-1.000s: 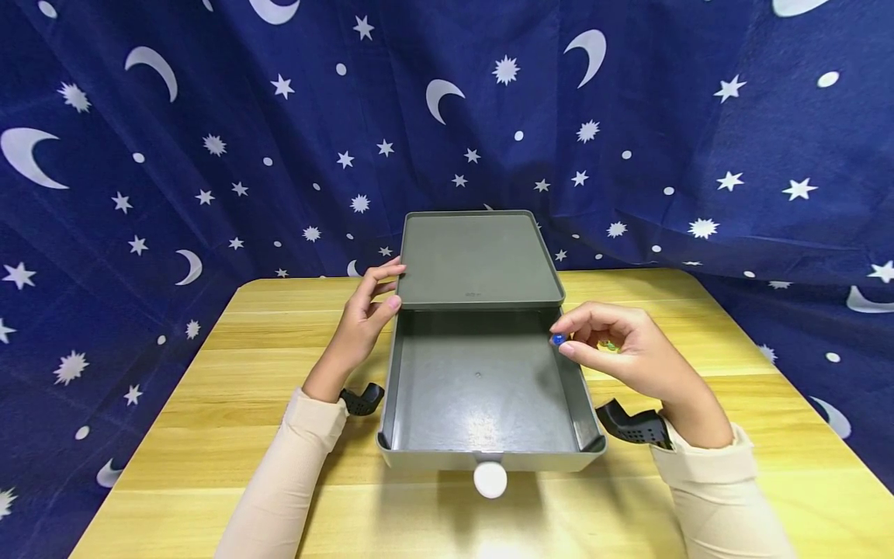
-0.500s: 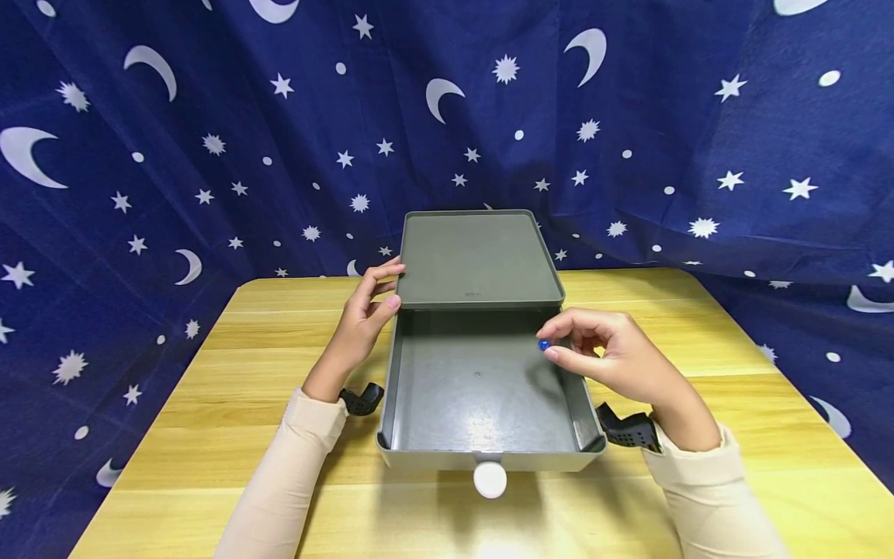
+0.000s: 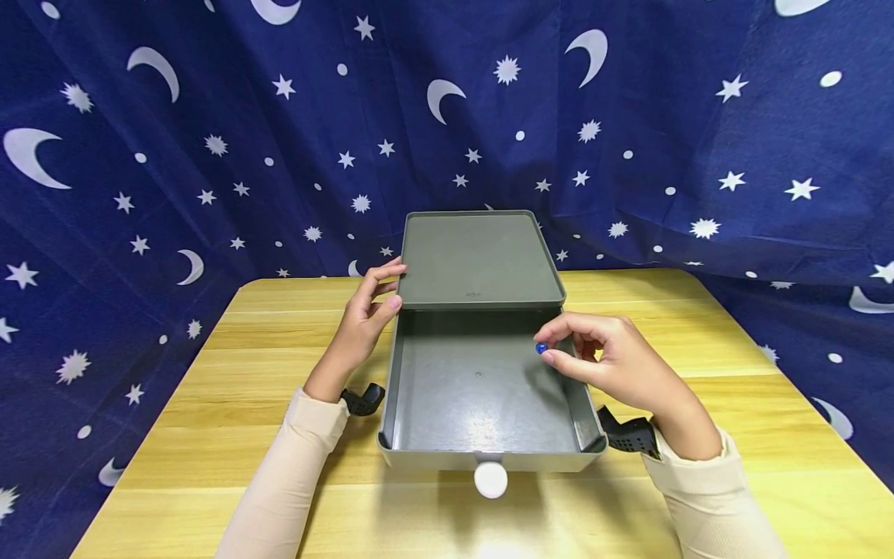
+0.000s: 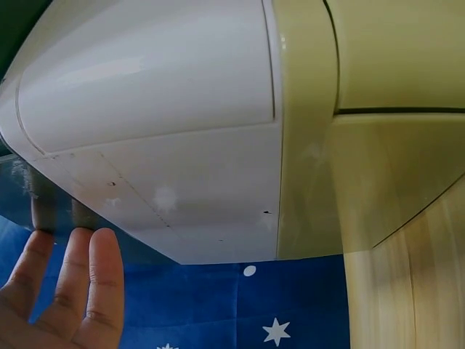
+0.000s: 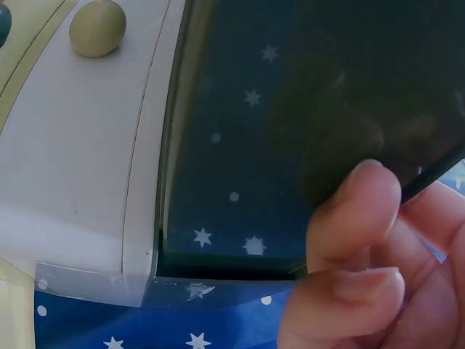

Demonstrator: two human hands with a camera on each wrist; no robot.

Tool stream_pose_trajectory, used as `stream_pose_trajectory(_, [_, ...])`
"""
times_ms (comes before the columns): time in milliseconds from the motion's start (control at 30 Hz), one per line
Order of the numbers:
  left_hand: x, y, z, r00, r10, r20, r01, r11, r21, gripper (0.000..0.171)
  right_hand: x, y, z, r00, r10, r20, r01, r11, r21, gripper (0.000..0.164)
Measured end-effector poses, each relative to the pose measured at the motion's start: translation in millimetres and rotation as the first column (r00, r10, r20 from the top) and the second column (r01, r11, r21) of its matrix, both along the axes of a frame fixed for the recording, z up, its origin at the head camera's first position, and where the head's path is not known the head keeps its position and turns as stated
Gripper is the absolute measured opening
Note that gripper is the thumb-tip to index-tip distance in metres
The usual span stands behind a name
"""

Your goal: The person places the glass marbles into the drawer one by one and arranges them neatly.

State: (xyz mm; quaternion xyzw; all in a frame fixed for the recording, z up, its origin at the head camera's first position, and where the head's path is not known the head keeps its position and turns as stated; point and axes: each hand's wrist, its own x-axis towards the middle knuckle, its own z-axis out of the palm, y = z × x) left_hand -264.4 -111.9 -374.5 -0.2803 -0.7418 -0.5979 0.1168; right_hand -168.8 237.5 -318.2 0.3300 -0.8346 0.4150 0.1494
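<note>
A drawer [image 3: 478, 388] with a round white knob [image 3: 491, 480] is pulled out from under a grey box top [image 3: 482, 256]. My right hand [image 3: 608, 353] is over the drawer's right side, pinching a small shiny blue marble [image 3: 541, 348] between thumb and forefinger above the drawer floor. Thumb and index fingertips [image 5: 363, 196] show in the right wrist view, where the marble is hidden. At the box's left edge, my left hand [image 3: 363, 318] rests thumb and fingertips against its side. The left wrist view shows those fingers [image 4: 105, 283] nearly straight beside the box's pale side wall [image 4: 174, 189].
Both box and drawer stand on a light wooden table [image 3: 279, 349]. A dark blue curtain [image 3: 314, 140] with white moons and stars hangs behind. Each wrist carries a black mount [image 3: 628, 431].
My right hand has carried the marble left from the drawer's right wall to over its floor, slightly lower. Small green-yellow pieces seen behind it are now covered. My left hand stays put.
</note>
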Motion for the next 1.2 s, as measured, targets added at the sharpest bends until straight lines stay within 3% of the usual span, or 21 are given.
stream_pose_trajectory(567, [-0.3,0.1,1.5,1.0,-0.003,0.006,0.003,1.0,-0.005,0.053,-1.0,0.8,1.0,1.0,0.008,-0.028,-0.008,1.0,0.018,0.022])
stream_pose_trajectory(1200, [-0.2,0.7,0.3,1.0,-0.005,0.007,0.005,1.0,0.022,0.052,-1.3,4.7,0.9,0.999,0.04,0.001,-0.04,0.999,-0.002,0.028])
